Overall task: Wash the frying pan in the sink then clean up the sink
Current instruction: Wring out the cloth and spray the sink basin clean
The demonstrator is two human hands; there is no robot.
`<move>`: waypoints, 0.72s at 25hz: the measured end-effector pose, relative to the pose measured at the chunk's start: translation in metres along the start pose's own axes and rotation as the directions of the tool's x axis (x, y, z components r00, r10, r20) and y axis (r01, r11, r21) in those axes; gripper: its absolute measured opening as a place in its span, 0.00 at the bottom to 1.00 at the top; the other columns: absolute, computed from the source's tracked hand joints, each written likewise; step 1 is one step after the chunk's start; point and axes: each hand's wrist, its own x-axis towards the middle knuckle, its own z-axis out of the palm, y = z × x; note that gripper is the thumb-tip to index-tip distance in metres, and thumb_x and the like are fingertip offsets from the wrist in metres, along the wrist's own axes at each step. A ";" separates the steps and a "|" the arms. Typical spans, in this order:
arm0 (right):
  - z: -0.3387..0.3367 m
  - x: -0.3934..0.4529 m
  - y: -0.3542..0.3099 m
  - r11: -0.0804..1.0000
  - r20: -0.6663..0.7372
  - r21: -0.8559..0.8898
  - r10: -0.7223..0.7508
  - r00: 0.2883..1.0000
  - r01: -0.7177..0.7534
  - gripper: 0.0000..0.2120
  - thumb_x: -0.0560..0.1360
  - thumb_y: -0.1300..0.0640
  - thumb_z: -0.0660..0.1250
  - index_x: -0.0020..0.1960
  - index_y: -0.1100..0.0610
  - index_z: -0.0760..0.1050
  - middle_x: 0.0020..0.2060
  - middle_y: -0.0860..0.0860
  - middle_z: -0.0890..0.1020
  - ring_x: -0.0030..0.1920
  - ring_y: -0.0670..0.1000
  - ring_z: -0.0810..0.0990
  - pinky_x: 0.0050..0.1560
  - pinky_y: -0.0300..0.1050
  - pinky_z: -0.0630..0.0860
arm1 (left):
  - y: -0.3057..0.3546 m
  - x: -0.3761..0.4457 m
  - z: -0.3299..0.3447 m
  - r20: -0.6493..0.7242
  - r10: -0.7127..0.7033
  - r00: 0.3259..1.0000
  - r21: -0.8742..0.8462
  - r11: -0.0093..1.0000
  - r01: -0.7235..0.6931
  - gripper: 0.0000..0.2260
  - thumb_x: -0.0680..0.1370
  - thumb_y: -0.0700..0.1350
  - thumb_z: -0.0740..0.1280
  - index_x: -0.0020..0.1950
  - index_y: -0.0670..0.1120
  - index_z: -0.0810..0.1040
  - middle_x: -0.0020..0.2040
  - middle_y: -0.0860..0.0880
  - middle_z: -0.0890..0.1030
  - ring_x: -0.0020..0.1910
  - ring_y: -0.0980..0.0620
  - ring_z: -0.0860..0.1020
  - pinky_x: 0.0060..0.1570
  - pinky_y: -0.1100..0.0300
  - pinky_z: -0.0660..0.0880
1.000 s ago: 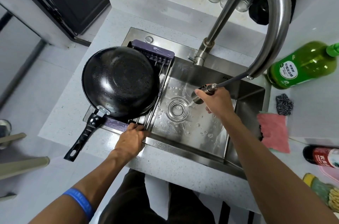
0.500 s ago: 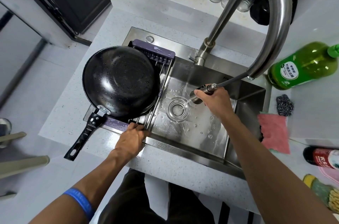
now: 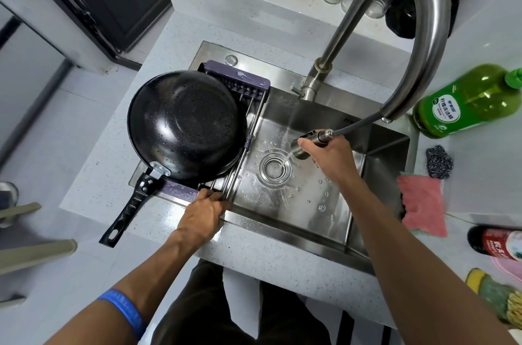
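**Sprayer aimed at the drain, pan parked to the left**

Sprayer (image 3: 306,144) sits in the right hand (image 3: 330,159), fingers wrapped round its barrel just right of frame centre, nozzle tilted down and to the left. Water leaves it in a thin stream and lands in the drain (image 3: 275,168), which lies just left of and below the hand. The hose runs from the back of the sprayer up and to the right into the tall faucet (image 3: 418,34), so the sprayer's long axis points from upper right toward lower left, across the sink (image 3: 310,203) floor. Droplets and a few suds dot the basin below the hand.

Left hand (image 3: 204,210) grips the near bars of the rack (image 3: 243,85) at the sink's front edge, fingers curled over them. On that rack, in the left-centre of the frame, rests the pan (image 3: 186,126), wet, handle pointing to the lower left, well clear of the stream.

Judging from this, the pan is washed and the sink rinse is under way; the suds lie below the drain, so sweeping the nozzle toward the bottom of the frame looks the likely need, and the right hand is the nearer one.
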 end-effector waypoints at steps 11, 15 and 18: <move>0.001 -0.001 0.001 1.000 -0.001 0.003 0.021 1.000 -0.021 0.08 0.73 0.47 0.73 0.40 0.50 0.84 0.24 0.40 0.79 0.27 0.39 0.74 0.36 0.41 0.69 | 0.000 0.001 0.001 0.023 -0.012 1.000 0.022 1.000 0.011 0.15 0.77 0.47 0.63 0.62 0.57 0.78 0.62 0.55 0.78 0.63 0.51 0.67 0.53 0.61 0.75; 0.002 -0.002 0.001 1.000 -0.002 -0.007 0.008 1.000 -0.008 0.09 0.73 0.46 0.73 0.40 0.50 0.84 0.25 0.41 0.79 0.28 0.40 0.75 0.37 0.41 0.69 | 0.001 0.000 -0.001 0.021 -0.005 1.000 0.021 1.000 0.005 0.16 0.77 0.46 0.64 0.63 0.57 0.78 0.62 0.55 0.77 0.63 0.50 0.67 0.53 0.60 0.75; 0.002 -0.004 0.000 1.000 -0.015 -0.024 -0.008 1.000 0.007 0.09 0.74 0.46 0.72 0.39 0.49 0.84 0.26 0.41 0.80 0.29 0.38 0.75 0.39 0.41 0.70 | 0.003 0.000 -0.003 0.030 0.017 0.999 0.027 0.999 -0.017 0.16 0.77 0.45 0.64 0.64 0.57 0.77 0.63 0.54 0.77 0.64 0.49 0.67 0.55 0.59 0.74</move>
